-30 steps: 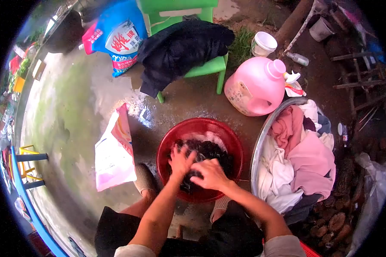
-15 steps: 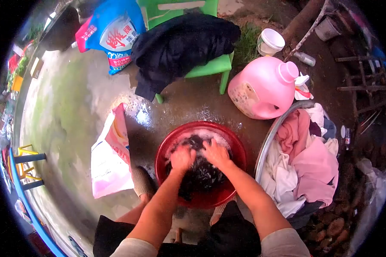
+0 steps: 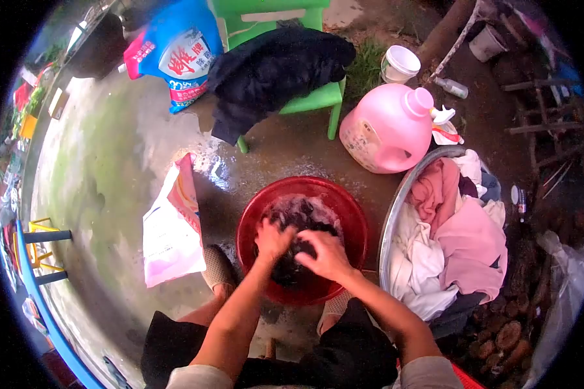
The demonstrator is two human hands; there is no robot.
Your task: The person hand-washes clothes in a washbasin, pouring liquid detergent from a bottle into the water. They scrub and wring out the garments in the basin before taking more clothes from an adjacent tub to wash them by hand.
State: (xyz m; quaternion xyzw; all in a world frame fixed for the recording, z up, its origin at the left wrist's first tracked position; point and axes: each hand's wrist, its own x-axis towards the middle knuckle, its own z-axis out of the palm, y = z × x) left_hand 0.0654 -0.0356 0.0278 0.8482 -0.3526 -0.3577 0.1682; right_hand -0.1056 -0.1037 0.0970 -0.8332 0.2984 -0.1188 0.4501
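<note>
A red basin (image 3: pixel 245 279) stands on the wet ground between my feet, with dark wet cloth (image 3: pixel 292 269) and pale suds in it. Over the left part of the cloth, my left hand (image 3: pixel 274 240) rests with its fingers loosely apart, the tips touching the cloth. My right hand (image 3: pixel 326 254) is beside it on the right, fingers and thumb spread above the cloth. Neither hand visibly grips any fabric. Part of the cloth is hidden beneath both hands.
Right of the basin stands a metal tub (image 3: pixel 388 233) heaped with pink and white clothes (image 3: pixel 470 240). Behind it is a pink jug (image 3: pixel 386 129). A green chair (image 3: pixel 334 107) carries dark clothing (image 3: pixel 279 71). Detergent bags, one blue (image 3: pixel 182 55), one white and pink (image 3: pixel 172 233), are to the left.
Both hands have moved a little lower in the basin. The right hand has turned and shifted closer to the left, its fingers now pointing leftward. The camera view has shifted slightly.
</note>
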